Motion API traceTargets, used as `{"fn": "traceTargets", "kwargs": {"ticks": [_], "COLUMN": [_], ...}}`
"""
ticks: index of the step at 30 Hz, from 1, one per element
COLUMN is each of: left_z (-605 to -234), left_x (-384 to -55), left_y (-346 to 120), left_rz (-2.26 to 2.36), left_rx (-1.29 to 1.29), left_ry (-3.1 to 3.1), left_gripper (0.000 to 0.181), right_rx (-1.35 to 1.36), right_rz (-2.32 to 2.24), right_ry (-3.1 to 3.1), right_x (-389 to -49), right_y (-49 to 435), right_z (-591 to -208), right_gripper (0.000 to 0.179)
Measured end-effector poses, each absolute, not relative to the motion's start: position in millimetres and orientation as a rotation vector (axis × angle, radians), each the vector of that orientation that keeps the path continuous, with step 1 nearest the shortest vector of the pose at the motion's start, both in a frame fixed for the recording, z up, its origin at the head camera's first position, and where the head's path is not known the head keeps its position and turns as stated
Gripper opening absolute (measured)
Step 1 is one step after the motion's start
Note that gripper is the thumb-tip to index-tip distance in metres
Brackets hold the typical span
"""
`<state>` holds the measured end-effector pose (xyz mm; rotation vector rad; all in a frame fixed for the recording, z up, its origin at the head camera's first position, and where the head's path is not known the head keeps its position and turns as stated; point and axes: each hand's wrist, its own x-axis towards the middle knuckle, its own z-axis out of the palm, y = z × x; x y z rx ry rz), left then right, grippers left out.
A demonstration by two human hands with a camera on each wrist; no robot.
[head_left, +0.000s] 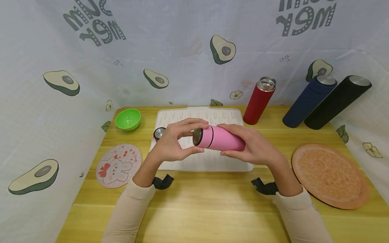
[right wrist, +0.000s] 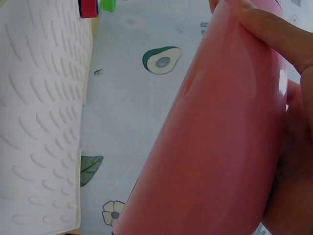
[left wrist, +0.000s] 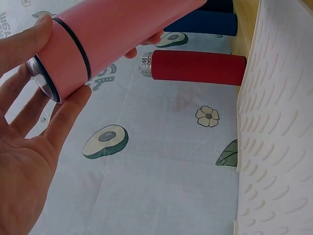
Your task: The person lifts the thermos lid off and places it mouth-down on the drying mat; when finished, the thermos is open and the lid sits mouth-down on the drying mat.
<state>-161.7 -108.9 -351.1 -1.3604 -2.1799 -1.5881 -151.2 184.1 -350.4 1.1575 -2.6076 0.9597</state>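
Left grip (head_left: 173, 141), curled wide, pinches the pink thermos (head_left: 227, 139) by its nine-o'clock lid (head_left: 207, 137); right grip (head_left: 257, 144), likewise curled, clasps it at three o'clock.

On the far avocado-print curtain (head_left: 182, 50), grey lettering (head_left: 98, 28) at left appears mirrored, seemingly "SUM" over "MER"; at right, "MER" repeats beneath a cut-off line. Tiny marks on the pink rabbit mat (head_left: 117, 170) at left are illegible.

Pink bottle (head_left: 227, 139) between left hand (head_left: 173, 141) at the lid (head_left: 207, 137) and right hand (head_left: 257, 145), above a white mat (head_left: 194, 165)
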Motion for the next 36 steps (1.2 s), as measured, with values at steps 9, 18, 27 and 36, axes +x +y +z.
{"fn": "traceTargets", "kwargs": {"ticks": [9, 18, 27, 36], "left_z": [-355, -357, -359, -353], "left_x": [-163, -160, -160, -160], "left_y": [-103, -99, -98, -102], "left_rz": [-1.689, -1.7, -1.689, -1.622], "left_rx": [-1.072, -0.754, -0.784, -1.312], "left_ry": [-2.25, -2.334, -2.393, -2.262], "left_gripper": [0.061, 0.044, 0.053, 0.082], "right_rx": [1.004, 0.949, 0.936, 0.925], "right_rz": [0.805, 0.726, 0.725, 0.854], "right_ry": [-2.554, -2.441, -2.44, -2.586], "right_x": [-146, -146, -145, -146], "right_y": [180, 173, 174, 195], "right_z": [-352, -354, -352, -344], "right_gripper": [0.079, 0.079, 0.079, 0.079]}}
